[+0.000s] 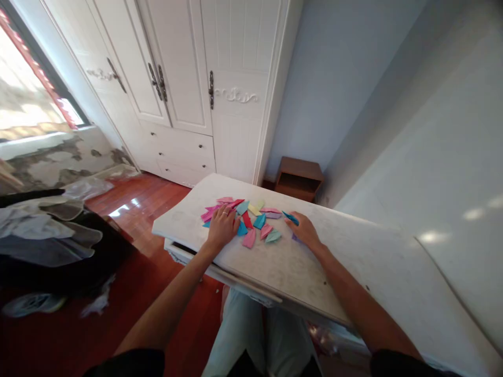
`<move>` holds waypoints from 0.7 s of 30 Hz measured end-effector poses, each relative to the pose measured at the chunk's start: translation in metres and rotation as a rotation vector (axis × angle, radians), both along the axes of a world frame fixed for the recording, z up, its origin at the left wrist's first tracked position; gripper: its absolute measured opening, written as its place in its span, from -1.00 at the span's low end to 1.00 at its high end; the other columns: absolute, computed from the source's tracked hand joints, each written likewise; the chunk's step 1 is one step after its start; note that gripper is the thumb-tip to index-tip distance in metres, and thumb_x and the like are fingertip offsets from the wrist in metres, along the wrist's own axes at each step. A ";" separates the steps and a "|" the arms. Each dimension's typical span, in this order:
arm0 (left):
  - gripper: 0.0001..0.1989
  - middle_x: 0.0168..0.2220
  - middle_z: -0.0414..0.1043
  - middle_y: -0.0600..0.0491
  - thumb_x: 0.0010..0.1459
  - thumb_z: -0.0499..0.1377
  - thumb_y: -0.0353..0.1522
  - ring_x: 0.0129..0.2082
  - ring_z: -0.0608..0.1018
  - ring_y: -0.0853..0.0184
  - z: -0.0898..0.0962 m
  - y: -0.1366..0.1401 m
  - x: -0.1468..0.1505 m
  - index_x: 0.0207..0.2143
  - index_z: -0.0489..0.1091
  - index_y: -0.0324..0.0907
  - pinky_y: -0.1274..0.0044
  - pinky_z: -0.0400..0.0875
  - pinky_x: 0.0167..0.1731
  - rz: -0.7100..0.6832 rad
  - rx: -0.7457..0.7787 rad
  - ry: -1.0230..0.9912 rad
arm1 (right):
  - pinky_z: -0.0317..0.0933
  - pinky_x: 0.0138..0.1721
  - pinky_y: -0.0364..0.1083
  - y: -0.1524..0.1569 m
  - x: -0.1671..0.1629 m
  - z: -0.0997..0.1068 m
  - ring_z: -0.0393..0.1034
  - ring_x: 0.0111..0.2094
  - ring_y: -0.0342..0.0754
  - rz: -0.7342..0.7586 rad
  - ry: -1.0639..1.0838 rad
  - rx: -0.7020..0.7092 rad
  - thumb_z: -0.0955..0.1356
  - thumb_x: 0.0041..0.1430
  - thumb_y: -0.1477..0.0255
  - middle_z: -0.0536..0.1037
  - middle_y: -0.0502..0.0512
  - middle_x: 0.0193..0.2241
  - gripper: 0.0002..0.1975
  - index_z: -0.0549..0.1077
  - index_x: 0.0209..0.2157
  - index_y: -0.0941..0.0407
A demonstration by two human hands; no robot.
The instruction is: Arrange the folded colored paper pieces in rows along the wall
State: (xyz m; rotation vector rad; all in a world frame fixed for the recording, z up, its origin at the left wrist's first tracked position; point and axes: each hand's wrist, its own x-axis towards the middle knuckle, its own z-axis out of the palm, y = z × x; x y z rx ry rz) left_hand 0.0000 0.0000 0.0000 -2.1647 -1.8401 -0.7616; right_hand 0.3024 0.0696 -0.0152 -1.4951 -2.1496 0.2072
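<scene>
My left hand [223, 226], with a ring on one finger, rests palm down over the left part of a loose pile of folded paper pieces. Its fingers are apart, and their tips are partly lost among the papers. Around it lie magenta pieces [208, 215], a blue piece [242, 229] by the thumb and a pink piece [249, 239]. To the right of the pile, my right hand [305, 230] pinches a blue folded paper piece [291, 217]. A purple piece [296, 238] shows partly beneath this hand. Red, yellow and green pieces [273, 236] lie between the hands.
The papers lie on a white desk [286, 262] whose front drawer [184, 251] is slightly open. Behind it stand a white wardrobe [239, 136] and a small brown cabinet [299, 167]. Clothes [43, 225] are heaped at the left, and a wall [440, 173] borders the right side.
</scene>
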 end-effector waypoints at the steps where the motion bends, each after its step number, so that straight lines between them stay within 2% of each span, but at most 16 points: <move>1: -0.61 0.03 0.45 -0.13 0.31 -0.08 -0.23 0.20 0.30 0.13 -0.001 -0.002 0.002 -0.05 0.43 -0.21 0.25 0.17 0.17 -0.006 -0.012 0.008 | 0.14 0.13 0.05 -0.006 0.006 -0.003 0.32 0.09 0.09 0.029 0.027 -0.019 0.24 0.24 0.19 0.47 0.26 0.05 -0.54 0.44 0.02 0.20; 6: -0.58 0.09 0.41 -0.15 0.30 -0.07 -0.19 0.22 0.30 0.13 -0.004 -0.010 0.009 -0.01 0.42 -0.24 0.26 0.17 0.19 -0.084 -0.074 0.035 | 0.11 0.18 0.11 -0.034 0.015 -0.009 0.23 0.18 0.11 0.144 0.131 -0.071 0.25 0.22 0.13 0.33 0.24 0.19 -0.40 0.28 0.20 0.15; 12: -0.43 0.21 0.26 -0.16 0.23 0.02 -0.08 0.28 0.21 0.15 -0.005 -0.009 0.009 0.16 0.29 -0.24 0.29 0.09 0.25 -0.256 -0.161 0.058 | 0.09 0.20 0.11 -0.047 0.002 -0.006 0.19 0.21 0.08 0.284 0.173 -0.022 0.27 0.22 0.15 0.30 0.27 0.20 -0.39 0.24 0.22 0.14; 16: -0.29 0.27 0.16 -0.18 0.18 0.04 0.02 0.31 0.12 0.09 -0.006 -0.006 0.010 0.23 0.20 -0.24 0.23 0.02 0.26 -0.255 -0.204 0.052 | 0.09 0.20 0.13 -0.045 -0.020 -0.005 0.18 0.21 0.08 0.364 0.159 -0.007 0.25 0.26 0.17 0.31 0.25 0.20 -0.44 0.26 0.22 0.12; 21: -0.24 0.29 0.12 -0.18 0.16 0.04 0.05 0.33 0.08 0.08 -0.008 -0.003 0.011 0.27 0.12 -0.22 0.18 -0.11 0.28 -0.194 -0.191 0.069 | 0.00 0.24 0.17 -0.040 -0.051 0.002 0.12 0.24 0.09 0.520 0.063 0.076 0.27 0.27 0.17 0.31 0.27 0.20 -0.45 0.27 0.21 0.13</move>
